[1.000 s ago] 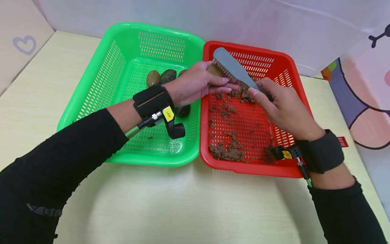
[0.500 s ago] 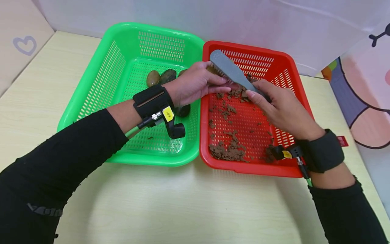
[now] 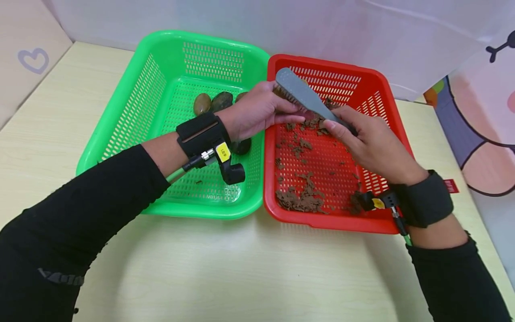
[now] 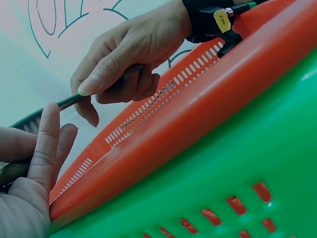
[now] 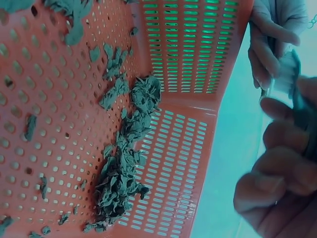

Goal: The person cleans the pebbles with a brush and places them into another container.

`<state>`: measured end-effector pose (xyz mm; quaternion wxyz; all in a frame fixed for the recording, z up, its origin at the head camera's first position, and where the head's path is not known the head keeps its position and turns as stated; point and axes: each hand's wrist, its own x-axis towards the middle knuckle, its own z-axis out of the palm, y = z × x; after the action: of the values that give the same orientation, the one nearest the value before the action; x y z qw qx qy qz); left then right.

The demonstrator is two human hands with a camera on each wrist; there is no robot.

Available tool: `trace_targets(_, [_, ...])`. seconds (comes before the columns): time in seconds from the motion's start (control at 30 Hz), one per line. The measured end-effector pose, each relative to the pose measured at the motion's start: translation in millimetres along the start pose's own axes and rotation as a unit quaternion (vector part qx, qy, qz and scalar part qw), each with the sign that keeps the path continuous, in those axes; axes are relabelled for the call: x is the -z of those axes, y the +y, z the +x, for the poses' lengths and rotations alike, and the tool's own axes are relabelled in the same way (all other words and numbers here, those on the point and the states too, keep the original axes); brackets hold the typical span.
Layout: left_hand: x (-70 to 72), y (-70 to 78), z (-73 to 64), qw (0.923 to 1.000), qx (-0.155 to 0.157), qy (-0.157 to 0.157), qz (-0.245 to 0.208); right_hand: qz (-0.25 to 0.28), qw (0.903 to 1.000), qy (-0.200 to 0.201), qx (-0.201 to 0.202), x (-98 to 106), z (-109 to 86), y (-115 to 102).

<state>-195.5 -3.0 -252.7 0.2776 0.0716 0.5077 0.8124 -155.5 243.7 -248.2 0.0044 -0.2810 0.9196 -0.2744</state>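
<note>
In the head view my left hand (image 3: 261, 109) holds a smooth brownish stone above the inner edge of the red basket. Most of that stone is hidden by the fingers; a dark piece of the stone (image 4: 14, 173) shows in the left wrist view. My right hand (image 3: 372, 143) grips the handle of a grey brush (image 3: 302, 93). Its bristles (image 3: 293, 98) face down and left against the stone and the left fingers. Several similar stones (image 3: 202, 104) lie in the green basket (image 3: 116, 112), partly hidden behind my left wrist.
The red basket (image 3: 394, 120) stands right of the green one, their rims touching. Brown crumbly flakes (image 3: 299, 200) lie scattered over its floor, heaped at the front and back. Both baskets sit on a pale wooden table (image 3: 241, 268) against a white wall covering (image 3: 225, 22).
The brush head has moved slightly down and left across the stone, the right hand shifting a little with it. My left hand stays nearly still.
</note>
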Motion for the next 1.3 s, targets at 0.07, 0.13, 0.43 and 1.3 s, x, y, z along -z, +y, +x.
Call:
trace_targets(0.07, [-0.3, 0.3, -0.1, 1.0000, 0.006, 0.002, 0.005, -0.013, 0.9997, 0.011, -0.017, 0.7, -0.3, -0.3])
trace_targets(0.13, [-0.4, 0.1, 0.2, 0.9999, 0.010, 0.004, 0.010, -0.023, 0.9988, 0.021, -0.038, 1.2, -0.5, -0.5])
trace_targets(0.43, [-1.1, -1.0, 0.4, 0.9997, -0.002, 0.007, 0.024, 0.004, 0.9999, -0.002, -0.013, -0.2, -0.8, 0.8])
trace_targets(1.3, [-0.9, 0.8, 0.2, 0.9997, 0.007, 0.005, 0.025, -0.028, 0.9962, 0.021, -0.080, 2.2, 0.2, -0.2])
